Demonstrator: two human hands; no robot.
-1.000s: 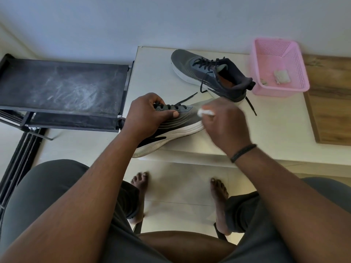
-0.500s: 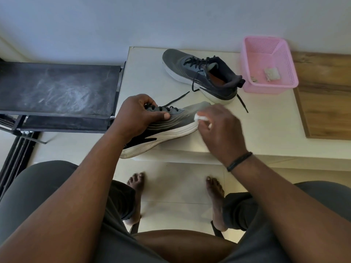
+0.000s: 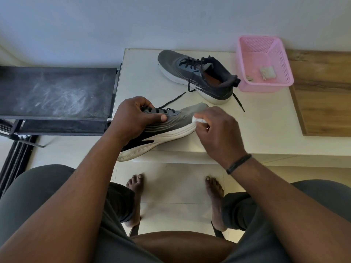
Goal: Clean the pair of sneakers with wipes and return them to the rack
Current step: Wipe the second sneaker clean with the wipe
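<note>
- Left hand [image 3: 131, 118] grips the near grey sneaker [image 3: 171, 126] around its laces, thumb across the side.
- Right hand [image 3: 216, 131] pinches a white wipe [image 3: 199, 120] against that sneaker's toe, by the white sole.
- That sneaker overhangs the white table's [image 3: 256, 130] front-left edge.
- Second sneaker [image 3: 197, 76] lies near the back edge, just beside a pink basket [image 3: 266, 86].
- Black rack [image 3: 57, 92] stands left of the table.

One sneaker [image 3: 171, 128] lies on the table [image 3: 266, 120] before the other sneaker [image 3: 197, 74], basket [image 3: 266, 86] right, rack [image 3: 57, 93] left.
</note>
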